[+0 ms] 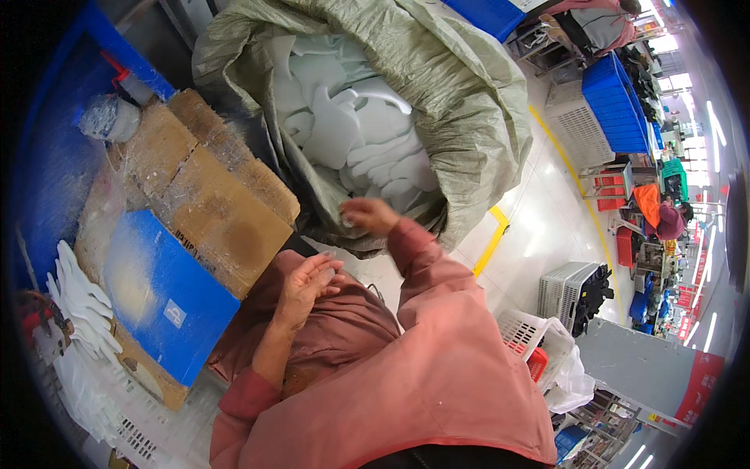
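Observation:
My left hand [303,288] is above my lap, palm turned inward, its fingers stretched and slightly bent. Something pale shows at its fingertips, too small to make out. My right hand [370,216] is at the near rim of a large grey-green woven sack [476,117], fingers loosely bent, with a small pale spot near the thumb. No larger piece shows in either hand. Inside the sack lies a heap of smooth white curved, flat pieces [334,129], whose exact kind I cannot tell. The near sack wall hides the bottom of the heap.
To my left is a worktop with worn cardboard [223,207] and a blue sheet [168,289] on it. White gloves [82,301] hang beside it, near a plastic-wrapped roll [109,117]. Crates, including a grey one [569,285], stand on the tiled floor at right. Other people sit farther off.

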{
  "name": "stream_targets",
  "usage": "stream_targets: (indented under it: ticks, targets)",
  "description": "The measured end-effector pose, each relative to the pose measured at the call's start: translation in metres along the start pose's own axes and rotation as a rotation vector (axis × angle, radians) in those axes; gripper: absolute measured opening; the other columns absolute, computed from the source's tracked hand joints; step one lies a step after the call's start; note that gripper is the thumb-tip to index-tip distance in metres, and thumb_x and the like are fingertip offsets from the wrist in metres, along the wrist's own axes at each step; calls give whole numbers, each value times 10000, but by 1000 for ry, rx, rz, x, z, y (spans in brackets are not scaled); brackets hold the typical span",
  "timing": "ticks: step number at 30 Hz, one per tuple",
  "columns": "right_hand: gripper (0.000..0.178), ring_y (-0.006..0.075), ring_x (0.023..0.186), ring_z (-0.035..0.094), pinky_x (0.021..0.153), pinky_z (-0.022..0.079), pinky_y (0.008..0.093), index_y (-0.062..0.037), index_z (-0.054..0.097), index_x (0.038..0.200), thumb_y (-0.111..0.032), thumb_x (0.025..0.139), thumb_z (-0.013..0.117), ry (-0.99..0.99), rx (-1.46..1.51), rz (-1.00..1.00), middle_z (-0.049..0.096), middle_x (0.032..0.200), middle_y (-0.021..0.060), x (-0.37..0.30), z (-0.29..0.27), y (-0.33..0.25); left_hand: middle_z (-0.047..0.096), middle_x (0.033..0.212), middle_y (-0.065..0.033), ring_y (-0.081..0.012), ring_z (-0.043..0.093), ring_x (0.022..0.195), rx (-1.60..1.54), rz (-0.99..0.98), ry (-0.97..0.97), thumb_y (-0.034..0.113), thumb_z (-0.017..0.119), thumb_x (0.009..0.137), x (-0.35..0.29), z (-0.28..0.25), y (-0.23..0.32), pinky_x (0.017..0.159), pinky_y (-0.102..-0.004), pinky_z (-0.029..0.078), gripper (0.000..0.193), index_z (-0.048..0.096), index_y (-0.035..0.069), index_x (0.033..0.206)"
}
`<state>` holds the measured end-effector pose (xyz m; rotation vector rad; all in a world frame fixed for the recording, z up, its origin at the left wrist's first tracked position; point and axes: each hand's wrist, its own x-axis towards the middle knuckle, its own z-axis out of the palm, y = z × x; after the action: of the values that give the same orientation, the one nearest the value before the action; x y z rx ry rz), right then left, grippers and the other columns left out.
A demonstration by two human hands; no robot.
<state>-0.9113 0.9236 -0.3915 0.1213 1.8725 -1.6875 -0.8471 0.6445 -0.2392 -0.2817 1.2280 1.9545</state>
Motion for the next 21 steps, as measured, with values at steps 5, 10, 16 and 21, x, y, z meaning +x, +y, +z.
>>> stream_targets:
  ticks: [5, 10, 16, 21]
  targets:
    - [390, 206, 872, 707, 736, 578, 367, -3, 694, 1240, -267, 953, 710, 472, -477, -106, 751, 1047, 120, -57, -190, -46, 683, 1313, -116, -163, 709, 1064, 5, -27, -21, 180, 634, 1059, 7, 3, -4, 885, -282, 580, 432, 538, -4, 1437]
    - [549, 434, 1228, 591, 1059, 462, 461, 19, 595, 1348, -293, 912, 712, 1504, -916, -389, 654, 1290, 250, -116, -306, -152, 681, 1323, -100, -146, 707, 1062, 5, -99, -49, 152, 616, 1064, 14, 14, -4, 884, -263, 571, 408, 541, 0, 1435]
    - [502, 420, 1238, 580, 1066, 445, 470, 8, 639, 1309, -294, 914, 708, 1589, -753, -387, 663, 1252, 271, -140, -314, -166, 675, 1330, -92, -147, 691, 1120, 151, -119, -108, 111, 607, 1060, 8, 21, 39, 917, -261, 556, 394, 550, 10, 1436]
    - [210, 159, 704, 700, 660, 577, 303, 31, 730, 1008, -166, 1000, 659, 1206, -59, -126, 735, 837, 71, -142, -295, -150, 672, 1342, -105, -149, 676, 1124, 407, 9, -125, 82, 620, 1043, -19, 23, 91, 919, -266, 552, 385, 585, -10, 1415]
